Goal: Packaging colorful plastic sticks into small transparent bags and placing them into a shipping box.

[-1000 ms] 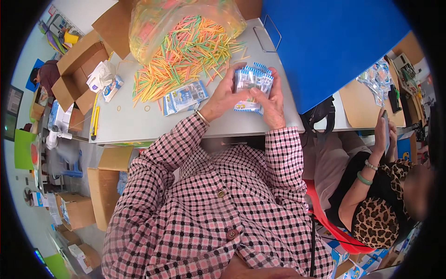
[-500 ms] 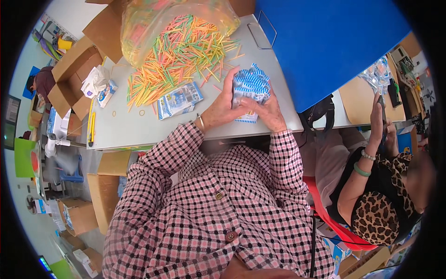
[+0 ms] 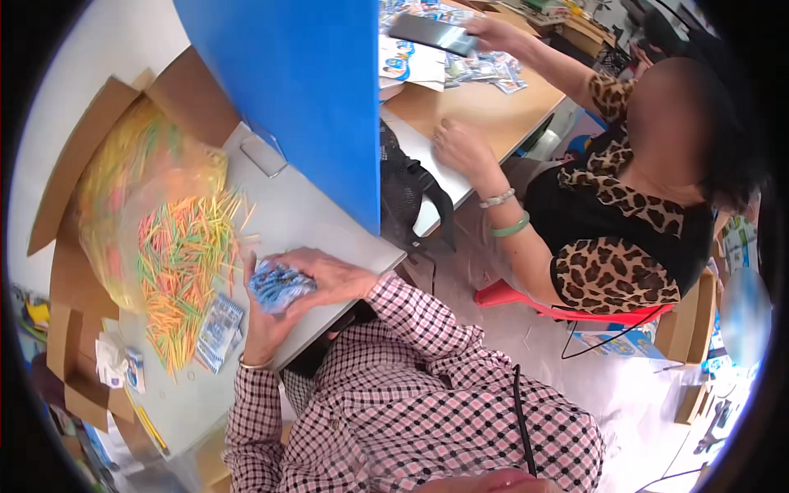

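Note:
Both hands close around a bundle of blue-and-white striped packets (image 3: 281, 287) at the near edge of the grey table (image 3: 271, 201). My left hand (image 3: 265, 333) supports it from the left and below, fingers up along its side. Across its right and far side lies my right hand (image 3: 329, 278). Just left of the bundle, a few similar flat packets (image 3: 220, 330) rest on the table. Beyond them spreads a heap of thin, straw-like coloured sticks (image 3: 182, 259), spilling from a large clear plastic bag (image 3: 123, 193).
A tall blue panel (image 3: 304, 107) divides the tables. On the right, a co-worker (image 3: 633, 214) in a red chair holds a dark phone (image 3: 433, 33). A black mesh bag (image 3: 411, 185) sits by the panel. Cardboard boxes (image 3: 86, 156), tissues (image 3: 111, 359) and a yellow cutter (image 3: 146, 423) are left.
The view has swung to the right, bringing more of the co-worker into sight. That person's phone is now held out over the other table. The packet bundle stays in my hands, turned somewhat.

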A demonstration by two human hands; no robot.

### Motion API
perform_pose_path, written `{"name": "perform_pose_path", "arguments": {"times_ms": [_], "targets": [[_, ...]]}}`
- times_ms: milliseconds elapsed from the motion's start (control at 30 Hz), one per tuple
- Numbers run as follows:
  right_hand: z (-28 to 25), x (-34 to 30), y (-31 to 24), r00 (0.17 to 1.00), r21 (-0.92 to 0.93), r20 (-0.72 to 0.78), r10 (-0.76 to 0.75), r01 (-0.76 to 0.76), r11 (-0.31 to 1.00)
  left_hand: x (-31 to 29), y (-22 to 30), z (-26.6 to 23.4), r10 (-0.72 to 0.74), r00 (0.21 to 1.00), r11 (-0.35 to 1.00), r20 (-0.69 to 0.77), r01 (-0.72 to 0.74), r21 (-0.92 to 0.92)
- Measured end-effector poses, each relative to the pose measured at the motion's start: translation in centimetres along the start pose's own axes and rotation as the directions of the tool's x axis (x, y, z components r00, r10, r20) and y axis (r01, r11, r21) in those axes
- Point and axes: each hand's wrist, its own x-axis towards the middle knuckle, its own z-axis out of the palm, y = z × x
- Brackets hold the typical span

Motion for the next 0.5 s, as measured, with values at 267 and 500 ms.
{"name": "perform_pose_path", "arguments": {"times_ms": [267, 500], "targets": [[-1.1, -1.0, -1.3, 0.980, 0.016, -0.183, 0.081, -0.080, 0.997, 1.1, -1.3, 0.7, -0.092, 0.992, 0.968, 0.083, 0.070, 0.243], [-1.1, -1.9, -0.7, 0.989, -0.153, -0.139, -0.043, 0.022, 0.988, 0.6, 3.0, 1.8, -0.059, 0.998, 0.973, 0.024, 0.053, 0.224]]}}
